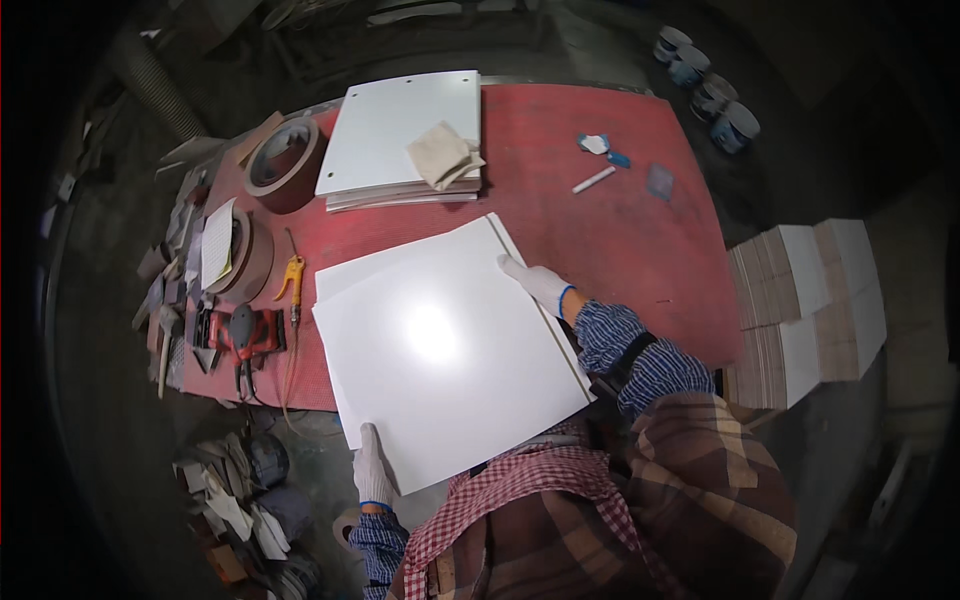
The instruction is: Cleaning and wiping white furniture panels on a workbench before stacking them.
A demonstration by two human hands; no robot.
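Observation:
A glossy white square panel (455,400) lies tilted across the near edge of the red work table, close to my body. At least one more white panel (372,262) shows beneath it, turned at a slightly different angle. My left hand (371,468), in a white knitted glove, grips the near left edge of the top panel, with its fingers partly hidden underneath. My right hand (540,285), gloved the same way, holds the right edge near the far corner. A bright lamp reflection shines in the middle of the panel.
Further back on the red table (620,250) stands a stack of white panels (400,120) with a beige cloth (440,158) on it. To the left are brown rolls (285,170), a yellow air gun (290,282) and a red sander (243,335). Stacked boards (800,290) stand at the right.

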